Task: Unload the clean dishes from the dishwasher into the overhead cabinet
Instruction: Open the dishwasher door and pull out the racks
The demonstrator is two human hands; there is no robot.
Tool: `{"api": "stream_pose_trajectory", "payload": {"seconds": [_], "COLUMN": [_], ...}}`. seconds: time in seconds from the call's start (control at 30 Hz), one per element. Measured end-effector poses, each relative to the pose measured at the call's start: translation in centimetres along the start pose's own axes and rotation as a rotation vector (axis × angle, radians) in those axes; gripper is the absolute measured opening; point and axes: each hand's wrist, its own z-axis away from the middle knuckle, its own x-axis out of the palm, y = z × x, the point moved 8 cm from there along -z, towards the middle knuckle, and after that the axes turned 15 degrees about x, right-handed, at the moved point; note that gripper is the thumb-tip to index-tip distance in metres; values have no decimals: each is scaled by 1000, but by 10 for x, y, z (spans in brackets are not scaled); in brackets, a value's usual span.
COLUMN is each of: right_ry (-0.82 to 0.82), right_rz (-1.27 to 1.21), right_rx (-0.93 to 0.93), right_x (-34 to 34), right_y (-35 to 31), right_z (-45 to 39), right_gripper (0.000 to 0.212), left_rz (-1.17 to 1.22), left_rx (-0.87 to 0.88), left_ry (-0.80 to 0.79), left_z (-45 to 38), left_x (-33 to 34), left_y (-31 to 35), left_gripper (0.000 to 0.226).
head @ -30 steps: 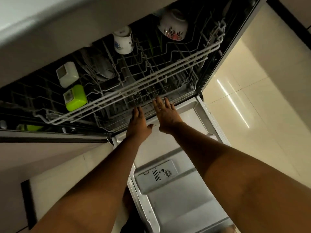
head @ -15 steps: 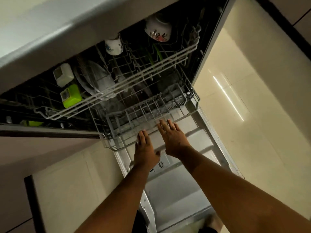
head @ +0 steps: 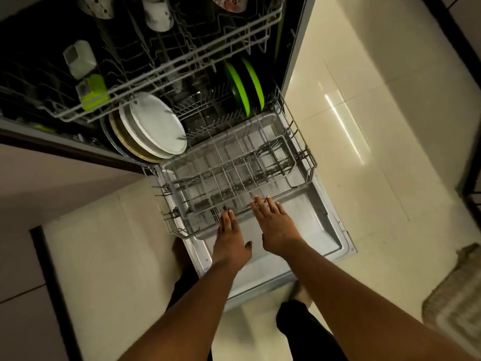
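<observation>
The dishwasher's lower rack [head: 302,162] is drawn out over the open door [head: 317,222]. Its front half holds nothing. White plates [head: 156,123] stand at its back left and two green plates [head: 246,84] at its back right. My left hand [head: 230,238] and my right hand [head: 273,225] lie side by side at the rack's front rail, fingers straight, fingertips on the wire. The upper rack [head: 187,63] above holds a white cup [head: 158,15], a flowered bowl [head: 231,2], a white container [head: 79,58] and a green container [head: 92,92].
Cream floor tiles [head: 364,113] spread to the right of the door. A woven mat [head: 455,298] lies at the lower right. A cabinet front [head: 52,178] borders the dishwasher on the left. My legs and feet stand just behind the door's edge.
The lower rack has slid out towards me over the door, with both hands at its front rail. The white and green plates have come into view. My view has tilted downward.
</observation>
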Motion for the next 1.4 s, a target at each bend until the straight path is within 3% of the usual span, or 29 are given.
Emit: {"api": "stream_pose_trajectory", "payload": {"seconds": [0.33, 0.6, 0.9, 0.97, 1.13, 1.4], "right_ry": [-60, -115, -191, -190, -123, 205], "right_rz": [-21, 41, 174, 191, 113, -50], "right_rx": [52, 81, 76, 80, 99, 92], "right_x": [60, 101, 115, 109, 60, -98], "right_y": [23, 40, 51, 54, 46, -41], "right_z": [68, 106, 127, 127, 116, 73], "right_gripper": [102, 96, 108, 103, 83, 63], "left_rz": [-4, 59, 61, 23, -34, -159], "left_rx": [39, 56, 56, 62, 95, 95], "left_ry": [-111, -288, -404, -368, -41, 121], "left_z": [55, 89, 106, 104, 84, 71], "left_x": [68, 108, 112, 94, -3, -134], "left_y": [24, 34, 45, 47, 37, -15], "left_gripper": [95, 100, 105, 94, 63, 55]}}
